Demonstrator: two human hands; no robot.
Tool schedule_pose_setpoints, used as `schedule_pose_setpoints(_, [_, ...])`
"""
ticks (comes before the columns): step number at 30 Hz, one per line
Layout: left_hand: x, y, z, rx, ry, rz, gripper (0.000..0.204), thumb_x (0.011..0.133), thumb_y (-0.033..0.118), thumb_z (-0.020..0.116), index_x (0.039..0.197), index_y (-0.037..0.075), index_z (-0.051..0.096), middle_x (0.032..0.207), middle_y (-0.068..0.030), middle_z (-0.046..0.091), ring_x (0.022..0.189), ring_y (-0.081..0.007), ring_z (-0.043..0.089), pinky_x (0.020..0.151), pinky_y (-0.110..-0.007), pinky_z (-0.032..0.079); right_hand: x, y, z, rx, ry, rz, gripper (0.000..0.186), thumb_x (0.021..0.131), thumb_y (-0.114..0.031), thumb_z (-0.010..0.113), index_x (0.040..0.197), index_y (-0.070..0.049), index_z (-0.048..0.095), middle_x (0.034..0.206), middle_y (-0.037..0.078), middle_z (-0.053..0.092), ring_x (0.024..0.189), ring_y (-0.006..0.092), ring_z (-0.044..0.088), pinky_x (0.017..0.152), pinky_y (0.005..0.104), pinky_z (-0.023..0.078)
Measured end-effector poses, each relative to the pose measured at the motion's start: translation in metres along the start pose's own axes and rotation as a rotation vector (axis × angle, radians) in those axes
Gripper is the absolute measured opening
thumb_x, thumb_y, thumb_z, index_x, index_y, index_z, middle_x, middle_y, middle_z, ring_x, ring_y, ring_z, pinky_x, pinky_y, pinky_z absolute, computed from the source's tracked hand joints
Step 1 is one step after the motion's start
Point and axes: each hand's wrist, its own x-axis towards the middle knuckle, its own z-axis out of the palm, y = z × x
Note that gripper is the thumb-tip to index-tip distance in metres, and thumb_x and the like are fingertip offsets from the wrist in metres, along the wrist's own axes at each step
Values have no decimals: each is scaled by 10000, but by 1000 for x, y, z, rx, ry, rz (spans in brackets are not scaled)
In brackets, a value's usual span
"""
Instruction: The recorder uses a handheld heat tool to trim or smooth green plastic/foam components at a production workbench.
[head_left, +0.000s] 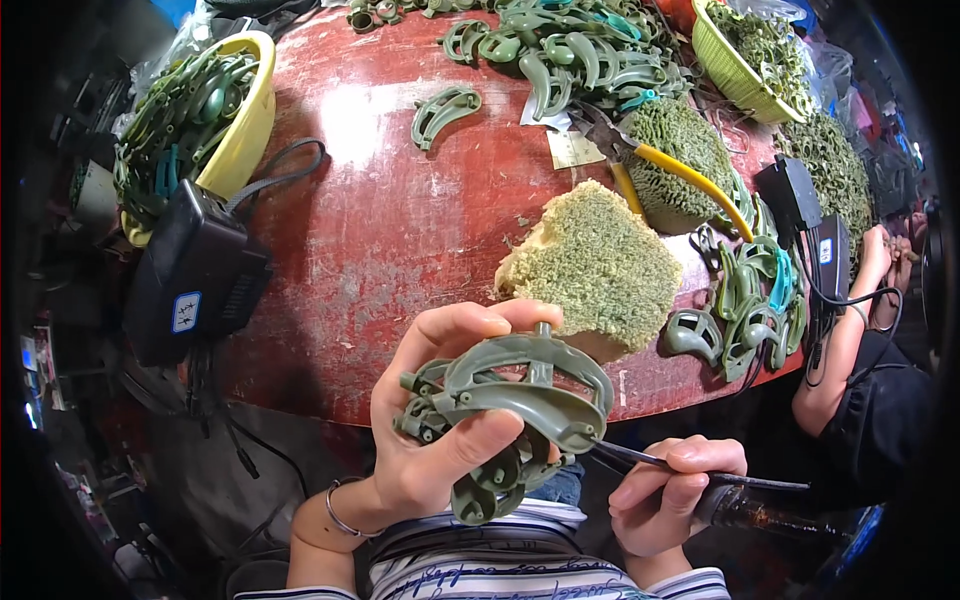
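Observation:
My left hand (425,450) is closed around a bunch of grey-green moulded plastic parts (525,395), curved frames with small pegs, held over the table's front edge. My right hand (665,495) pinches a thin dark tool (750,484), its tip at the lower right of those parts. Just beyond my hands lies a rough foam block (590,255) covered in greenish crumbs. At its right is a pile of similar green and teal parts (740,320).
The red table (340,240) bears a yellow basket (255,105), black boxes with cables (190,270), yellow-handled cutters (690,175), more part piles (590,60), a green basket (735,75) and trimmed-scrap heaps (680,150). Another person's arm (840,340) is at the right.

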Motion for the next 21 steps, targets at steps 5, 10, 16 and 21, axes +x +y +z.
schedule_pose_setpoints(5, [-3,1,-2,-134,40,-85,455,810,84,581,1172,5,317,1243,-226,375,1024,-269,529,747,-340,525,3,3,9,-45,5,-73,297,889,-356,451,880,-64,401,417,10,484,332,87,432,347,169,306])
schedule_pose_setpoints(10, [-3,-2,-2,-188,74,-147,454,810,85,576,1180,10,324,1259,-217,366,1018,-259,533,745,-336,520,3,1,12,-179,3,-121,309,905,-380,394,910,-71,384,423,-6,478,346,82,400,378,176,307])
schedule_pose_setpoints(16, [-3,-4,-3,-208,97,-146,451,809,91,582,1175,6,332,1260,-211,373,983,-242,552,728,-330,520,1,7,20,-200,152,-85,332,902,-388,397,910,-57,379,420,25,436,347,91,392,361,177,300])
schedule_pose_setpoints(21, [-2,-6,-4,-165,115,-108,446,812,82,578,1172,-4,331,1251,-220,383,983,-238,551,735,-321,520,3,7,20,-198,170,-53,329,899,-380,413,897,-52,384,417,36,416,343,94,391,354,177,294])
